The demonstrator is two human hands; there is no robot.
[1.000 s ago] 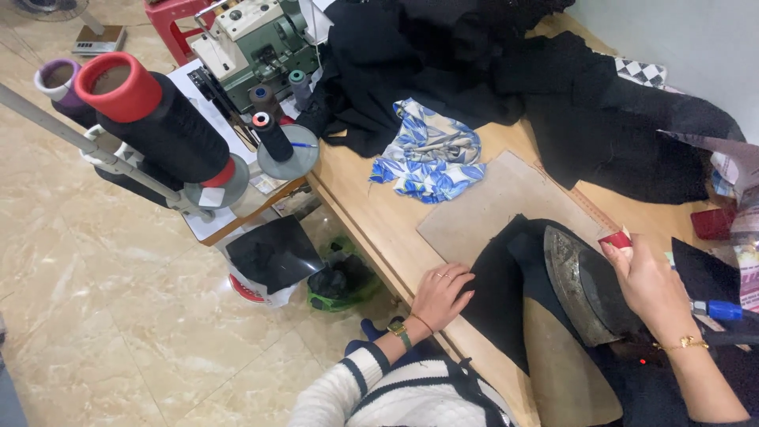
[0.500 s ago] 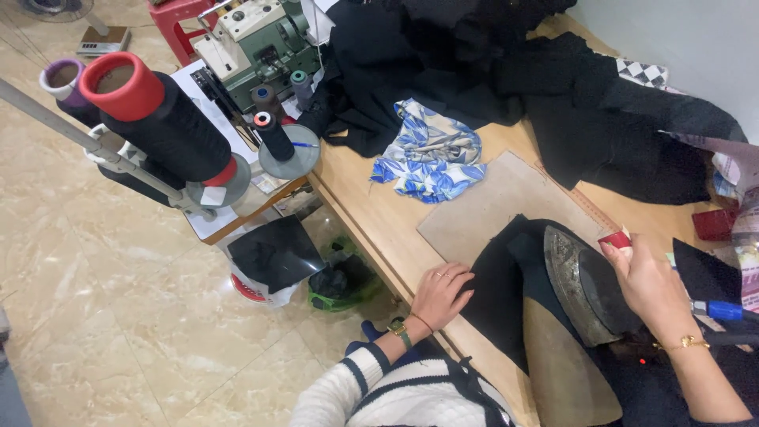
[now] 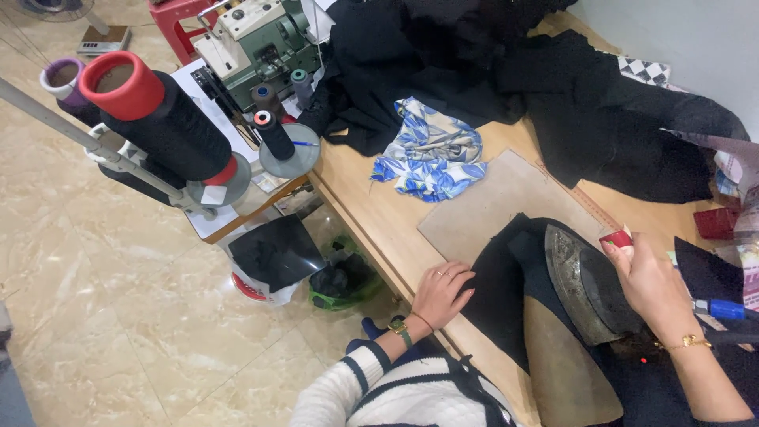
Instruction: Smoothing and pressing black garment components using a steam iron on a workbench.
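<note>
Illumination is bright, even and diffuse, apparently from overhead. Shadows are soft and short, as under the thread cone [image 3: 162, 119] at upper left. The glossy floor [image 3: 103, 300] carries faint pale reflections at lower left; no hard glare appears. The iron [image 3: 589, 281] soleplate shows a dull sheen. The black cloth [image 3: 490, 71] along the top loses fold detail to darkness. Focus is sharp across the frame centre. Straight lines bow slightly toward the edges, indicating wide-angle distortion.

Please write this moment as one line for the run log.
left hand: flat on black fabric piece at wooden table edge | right hand: gripping grey metal clothes iron, tilted, soleplate visible | nearby: blue-white patterned cloth
</note>
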